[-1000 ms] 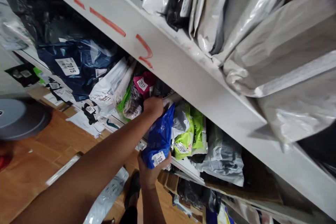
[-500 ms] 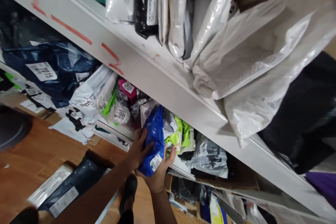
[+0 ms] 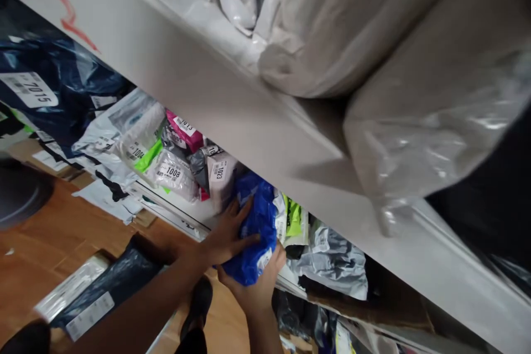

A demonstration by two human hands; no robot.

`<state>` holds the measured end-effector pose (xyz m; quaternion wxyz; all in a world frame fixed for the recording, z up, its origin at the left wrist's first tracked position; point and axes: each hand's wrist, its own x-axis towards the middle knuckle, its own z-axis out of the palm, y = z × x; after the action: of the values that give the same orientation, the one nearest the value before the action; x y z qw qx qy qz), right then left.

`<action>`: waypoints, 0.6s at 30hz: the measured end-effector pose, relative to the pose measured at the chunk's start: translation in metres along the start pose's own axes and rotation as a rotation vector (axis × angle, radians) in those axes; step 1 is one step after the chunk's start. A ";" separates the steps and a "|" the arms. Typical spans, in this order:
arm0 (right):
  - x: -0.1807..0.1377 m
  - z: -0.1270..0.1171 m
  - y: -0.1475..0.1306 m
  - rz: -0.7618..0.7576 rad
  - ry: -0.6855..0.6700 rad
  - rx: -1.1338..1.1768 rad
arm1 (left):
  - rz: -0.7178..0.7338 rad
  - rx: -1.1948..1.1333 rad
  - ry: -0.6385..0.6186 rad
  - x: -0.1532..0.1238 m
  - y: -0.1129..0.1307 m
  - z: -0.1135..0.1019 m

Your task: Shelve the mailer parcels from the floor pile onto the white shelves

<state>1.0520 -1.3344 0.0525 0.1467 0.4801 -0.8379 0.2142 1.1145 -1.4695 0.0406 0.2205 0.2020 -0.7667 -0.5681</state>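
A blue plastic parcel [image 3: 258, 221] with a white label stands among packed parcels on the lower shelf. My left hand [image 3: 226, 232] lies flat against its left side, fingers spread. My right hand [image 3: 255, 287] cups it from below, thumb up by the label. A grey parcel marked 1023 [image 3: 219, 174] stands just left of the blue one, and a lime-green parcel [image 3: 293, 218] just right of it.
A white shelf board [image 3: 232, 105] with red marker strokes crosses the view, with big grey bags [image 3: 373, 38] on it. A dark blue bag marked 7015 [image 3: 50, 94] lies at left. Parcels and a black bag [image 3: 112, 282] lie on the wooden floor [image 3: 37, 254].
The view has swung closer under the shelf. My left hand came off the row of parcels onto the blue parcel's side, and the blue parcel has gone deeper between its neighbours.
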 end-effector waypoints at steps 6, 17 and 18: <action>0.010 -0.003 0.005 -0.048 0.088 -0.066 | 0.009 -0.142 -0.090 0.024 0.003 -0.008; 0.050 0.008 -0.001 0.277 0.034 -0.041 | -0.170 0.077 -0.178 0.101 0.037 -0.017; 0.052 0.005 -0.008 0.295 0.036 -0.053 | -0.184 0.075 -0.163 0.105 0.035 -0.022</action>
<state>1.0328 -1.3796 0.0732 0.1410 0.3438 -0.9020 0.2199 1.0386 -1.5354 0.0914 0.0970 0.2327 -0.7810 -0.5714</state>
